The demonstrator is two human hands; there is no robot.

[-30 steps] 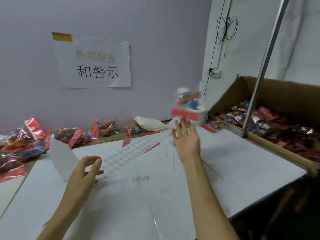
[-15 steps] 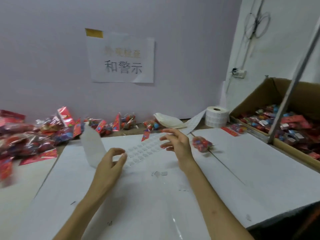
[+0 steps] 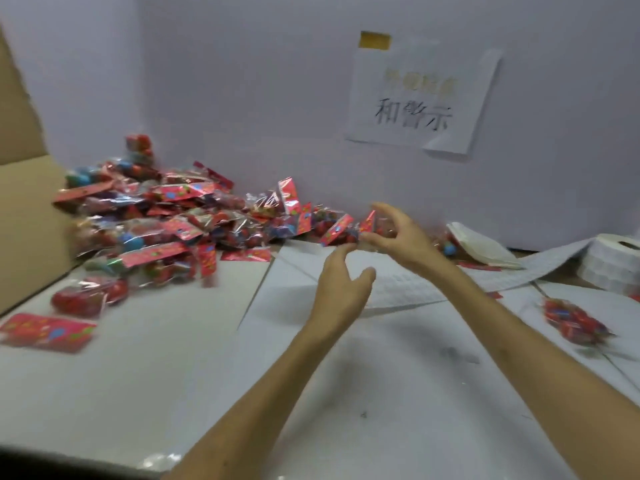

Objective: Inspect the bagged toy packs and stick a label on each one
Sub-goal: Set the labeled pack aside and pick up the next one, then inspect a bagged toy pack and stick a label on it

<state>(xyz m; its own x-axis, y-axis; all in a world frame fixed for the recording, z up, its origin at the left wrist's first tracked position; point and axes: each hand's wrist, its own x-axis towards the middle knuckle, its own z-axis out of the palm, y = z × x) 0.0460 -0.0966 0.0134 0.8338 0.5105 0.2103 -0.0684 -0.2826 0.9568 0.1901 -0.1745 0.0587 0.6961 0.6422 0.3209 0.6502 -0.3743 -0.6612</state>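
Pale lilac wall (image 3: 242, 98) stood behind the white paper-covered table (image 3: 173, 375), and a printed paper sign (image 3: 422, 98) was taped on it. On the table's left side, against the wall, lay a big heap of clear plastic toy packs with red header cards (image 3: 166, 220). I saw the right hand (image 3: 398, 233) at the heap's right end, its thumb and fingers curled around one small red pack (image 3: 367, 224), though the blur made the grip a little unsure. The left hand (image 3: 343, 282) hovered just beside it, fingers relaxed and holding nothing, above the white sheet of small labels (image 3: 408, 285). A white label roll (image 3: 613, 265) stood at the far right. One single bagged pack (image 3: 573, 322) lay apart on the right; whether it carried a label I could not tell. I judged the task to be at an early stage: the held pack was not yet labelled, and nearly the whole heap waited.
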